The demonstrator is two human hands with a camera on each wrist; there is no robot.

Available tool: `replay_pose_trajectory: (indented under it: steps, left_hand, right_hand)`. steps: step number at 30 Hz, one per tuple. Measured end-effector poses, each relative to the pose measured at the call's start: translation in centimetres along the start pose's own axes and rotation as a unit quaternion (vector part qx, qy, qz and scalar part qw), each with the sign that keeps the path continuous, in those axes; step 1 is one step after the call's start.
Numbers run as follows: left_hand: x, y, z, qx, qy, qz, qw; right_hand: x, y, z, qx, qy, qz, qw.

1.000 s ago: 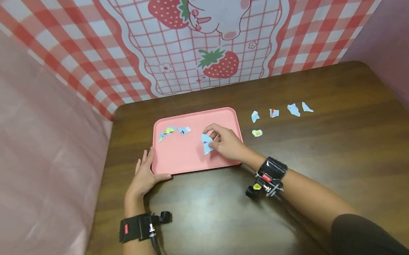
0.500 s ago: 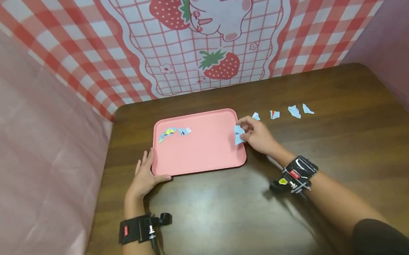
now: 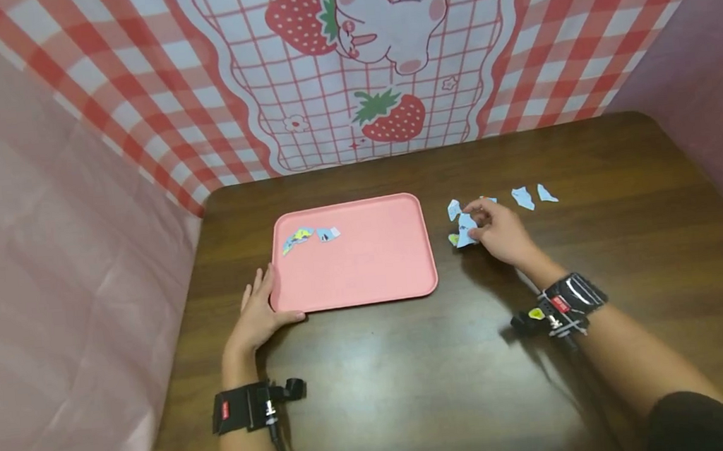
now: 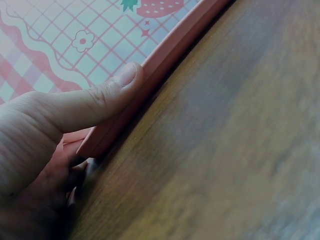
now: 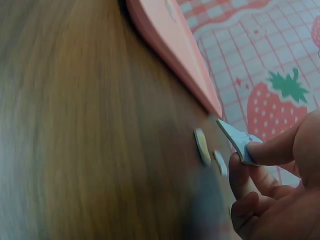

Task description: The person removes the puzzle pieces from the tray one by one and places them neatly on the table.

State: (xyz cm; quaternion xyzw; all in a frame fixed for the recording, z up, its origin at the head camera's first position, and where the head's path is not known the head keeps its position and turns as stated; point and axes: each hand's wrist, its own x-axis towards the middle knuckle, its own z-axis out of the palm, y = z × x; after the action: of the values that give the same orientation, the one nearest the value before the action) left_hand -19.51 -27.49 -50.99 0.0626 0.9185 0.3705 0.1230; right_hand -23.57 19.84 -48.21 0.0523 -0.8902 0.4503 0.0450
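My right hand [image 3: 504, 232] pinches a light-blue puzzle piece [image 3: 466, 230] between thumb and fingers, above the table to the right of the pink tray [image 3: 367, 297]. In the right wrist view the piece [image 5: 241, 140] shows a thin pale edge and is tilted. It partly covers a yellow piece [image 3: 454, 240] in the head view. My left hand [image 3: 255, 319] rests at the tray's near left corner, fingers along its left side and thumb on the near edge. Inside the tray's upper left lie a yellow-and-blue piece [image 3: 299, 237] and a blue-and-white piece [image 3: 328, 234].
Near the right hand lies a small blue piece [image 3: 454, 209]; another piece [image 3: 489, 199] is partly hidden behind the fingers. Farther right are two light-blue pieces, a wide piece [image 3: 523, 198] and a narrow piece [image 3: 547, 193]. A checked strawberry cloth [image 3: 350, 78] hangs behind the wooden table [image 3: 375, 394].
My right hand has carried the light-blue puzzle piece from over the tray to the right, past its rim and above the table. My left hand has stayed at the tray's corner.
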Motion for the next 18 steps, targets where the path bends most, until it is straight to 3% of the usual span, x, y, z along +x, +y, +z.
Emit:
replay_pose_trajectory:
  steps: [11,18]
  left_hand:
    - [0.3,0.0,-0.2,0.007,0.001,0.004,1.0000]
    - [0.0,0.2,-0.2,-0.001,-0.009,-0.014,0.9999]
  right_hand:
    - [-0.3,2.6,-2.6,-0.061,0.006,0.019,0.9980]
    - [-0.4,3.3,-3.2,-0.094,-0.004,0.036,0.9950]
